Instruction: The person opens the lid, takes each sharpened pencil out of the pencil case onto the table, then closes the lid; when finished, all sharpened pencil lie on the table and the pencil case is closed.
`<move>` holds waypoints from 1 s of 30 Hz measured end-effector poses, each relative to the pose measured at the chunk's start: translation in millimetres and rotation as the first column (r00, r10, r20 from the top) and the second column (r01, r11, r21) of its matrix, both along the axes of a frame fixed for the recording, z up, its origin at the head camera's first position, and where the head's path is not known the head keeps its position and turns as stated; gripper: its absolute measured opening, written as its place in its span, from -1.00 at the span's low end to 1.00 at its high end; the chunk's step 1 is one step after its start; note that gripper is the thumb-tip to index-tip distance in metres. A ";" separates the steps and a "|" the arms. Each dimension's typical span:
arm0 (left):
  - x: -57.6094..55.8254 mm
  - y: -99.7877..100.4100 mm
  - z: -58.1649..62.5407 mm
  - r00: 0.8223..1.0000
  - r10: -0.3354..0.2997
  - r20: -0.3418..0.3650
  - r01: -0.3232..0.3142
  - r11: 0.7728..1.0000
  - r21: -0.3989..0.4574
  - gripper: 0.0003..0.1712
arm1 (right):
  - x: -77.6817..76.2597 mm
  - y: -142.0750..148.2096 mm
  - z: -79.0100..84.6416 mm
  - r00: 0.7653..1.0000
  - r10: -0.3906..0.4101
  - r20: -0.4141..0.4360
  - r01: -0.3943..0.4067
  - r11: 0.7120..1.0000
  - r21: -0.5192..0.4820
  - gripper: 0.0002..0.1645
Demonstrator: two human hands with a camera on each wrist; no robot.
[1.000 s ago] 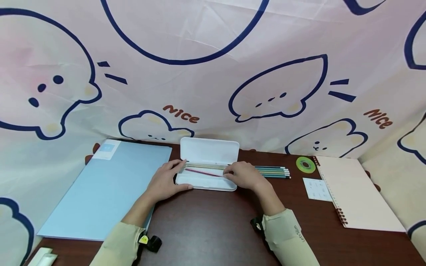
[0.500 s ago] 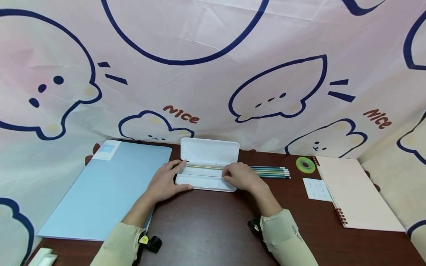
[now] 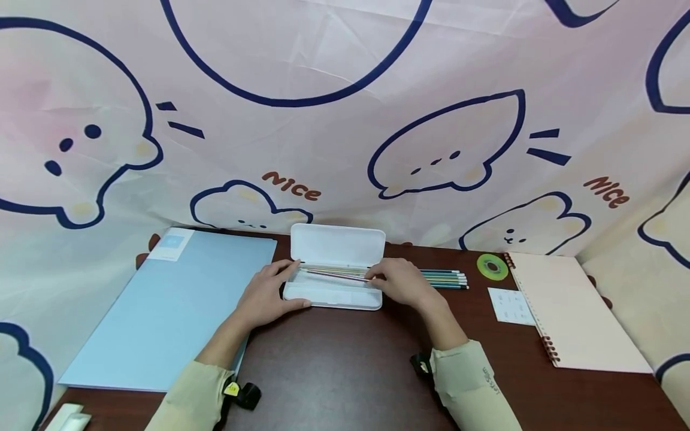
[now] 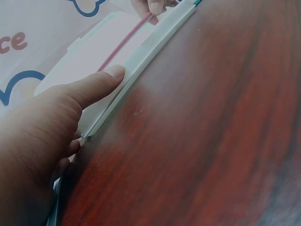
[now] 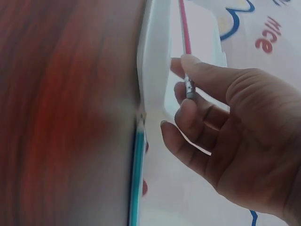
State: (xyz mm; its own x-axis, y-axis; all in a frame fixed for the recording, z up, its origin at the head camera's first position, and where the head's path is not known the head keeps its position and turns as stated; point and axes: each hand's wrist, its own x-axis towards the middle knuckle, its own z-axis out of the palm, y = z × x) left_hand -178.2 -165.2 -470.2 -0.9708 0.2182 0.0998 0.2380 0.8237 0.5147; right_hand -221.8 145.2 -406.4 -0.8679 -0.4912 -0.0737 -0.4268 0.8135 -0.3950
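A white pencil case (image 3: 334, 296) lies on the table with its lid (image 3: 338, 244) raised at the back. My left hand (image 3: 268, 294) grips its left end, thumb along the front edge and fingers behind. In the right wrist view, my right hand (image 5: 244, 122) pinches a red pencil (image 5: 185, 28) near its silver eraser end, between thumb and fingertips. That pencil slants over the case, pointing left; the left wrist view shows it close above the inside. Other pencils lie along the back of the case, partly hidden by my right hand.
Several green and teal pencils (image 3: 444, 278) lie right of the case. Farther right are a green tape roll (image 3: 492, 267), a small white card (image 3: 511, 306) and a spiral notebook (image 3: 587, 311). A large blue folder (image 3: 178, 311) covers the left side. A patterned curtain (image 3: 334, 143) hangs behind.
My right hand dips slightly left into the case, then shifts back to the right and up, with the red pencil now farther back and in sight again. The left hand stays put.
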 end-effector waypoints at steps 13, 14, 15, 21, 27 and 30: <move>-0.9 -2.6 -1.5 1.000 -0.003 0.000 0.003 1.000 -0.011 0.12 | 0.8 66.5 3.1 0.998 -0.042 -0.044 0.037 0.995 -0.095 -0.78; -0.9 -2.3 -1.5 1.000 -0.003 0.005 0.003 1.000 -0.011 0.12 | 0.8 71.2 2.6 0.998 -0.050 -0.039 0.046 0.994 -0.098 -0.78; -1.0 -2.3 -1.9 1.000 -0.006 0.003 0.006 1.000 -0.010 0.12 | 0.9 75.7 1.9 0.998 -0.058 -0.036 0.054 0.994 -0.099 -0.77; -1.1 -1.1 -2.9 1.000 -0.008 0.008 0.008 1.000 -0.007 0.12 | 3.0 101.4 -0.9 0.995 -0.095 -0.035 0.090 0.990 -0.111 -0.78; -1.7 -1.0 -3.8 1.000 -0.014 0.006 0.014 1.000 -0.010 0.12 | 5.7 124.6 -0.4 0.991 -0.124 -0.041 0.120 0.988 -0.100 -0.78; -2.3 -1.7 -3.5 1.000 -0.015 0.002 0.015 1.000 -0.008 0.11 | 6.3 134.6 1.6 0.990 -0.136 -0.026 0.133 0.987 -0.086 -0.77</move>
